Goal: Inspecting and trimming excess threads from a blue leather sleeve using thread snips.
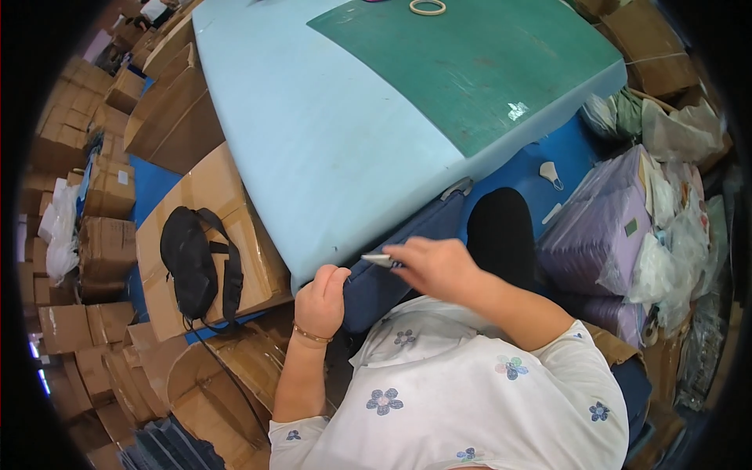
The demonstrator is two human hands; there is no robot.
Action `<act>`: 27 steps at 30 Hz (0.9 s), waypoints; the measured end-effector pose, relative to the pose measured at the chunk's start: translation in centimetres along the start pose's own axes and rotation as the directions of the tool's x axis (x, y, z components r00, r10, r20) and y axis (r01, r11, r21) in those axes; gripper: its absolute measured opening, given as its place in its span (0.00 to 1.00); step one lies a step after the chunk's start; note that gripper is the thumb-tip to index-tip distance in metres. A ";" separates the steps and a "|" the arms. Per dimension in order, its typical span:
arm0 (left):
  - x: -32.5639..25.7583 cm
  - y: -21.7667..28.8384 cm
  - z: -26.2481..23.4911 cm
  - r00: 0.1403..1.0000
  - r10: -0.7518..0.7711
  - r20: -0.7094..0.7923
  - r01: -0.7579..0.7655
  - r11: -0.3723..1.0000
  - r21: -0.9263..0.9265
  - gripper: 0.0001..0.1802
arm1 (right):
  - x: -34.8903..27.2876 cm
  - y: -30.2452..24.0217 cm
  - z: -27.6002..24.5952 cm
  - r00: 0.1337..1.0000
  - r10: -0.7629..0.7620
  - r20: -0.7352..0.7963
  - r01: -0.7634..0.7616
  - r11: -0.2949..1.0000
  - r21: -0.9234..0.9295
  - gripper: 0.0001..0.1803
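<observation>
A long navy-blue fabric piece [411,249], perhaps a bag, lies across my lap along the table's near edge. It has a grey strap or trim [457,188] at its far end. My left hand [319,301] is closed at the near left corner of the fabric, pinching its edge. Just right of it, my right hand [435,266] is closed around a small tool with a pale metal tip [377,258], which looks like thread snips. The tip points left toward my left hand, above the navy fabric. Most of the tool is hidden by my fingers.
A table with a light-blue cover [290,133] fills the front, with a green mat [470,66] and a ring [428,7] on it. Left, a black pouch [190,262] with straps lies on a cardboard box [196,196]. Right stands a lilac plastic-wrapped stack [599,219].
</observation>
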State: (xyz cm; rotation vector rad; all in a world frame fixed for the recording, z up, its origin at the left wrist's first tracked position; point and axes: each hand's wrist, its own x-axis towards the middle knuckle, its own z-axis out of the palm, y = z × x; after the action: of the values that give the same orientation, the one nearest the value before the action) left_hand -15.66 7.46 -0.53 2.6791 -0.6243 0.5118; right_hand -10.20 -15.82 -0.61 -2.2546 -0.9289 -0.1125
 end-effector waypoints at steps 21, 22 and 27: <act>3.4 4.1 -5.9 0.858 -0.133 -0.497 0.152 0.988 -0.001 0.10 | 0.2 4.7 -8.3 0.757 0.606 0.244 -0.572 0.435 0.695 0.20; 5.1 4.8 -6.0 0.889 -0.080 -0.452 0.082 0.997 -0.015 0.05 | 0.8 4.2 -7.7 0.742 0.622 0.250 -0.546 0.346 0.763 0.21; 9.0 2.8 -4.0 0.995 -0.025 0.094 0.024 1.000 0.015 0.13 | 2.5 2.6 -3.2 0.698 0.594 0.400 -0.498 0.002 0.867 0.24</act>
State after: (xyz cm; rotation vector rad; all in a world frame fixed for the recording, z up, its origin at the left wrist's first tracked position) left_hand -10.53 3.58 7.40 2.7334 -0.6154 0.3866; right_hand -6.07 -17.66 1.13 -1.1779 0.1527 0.5999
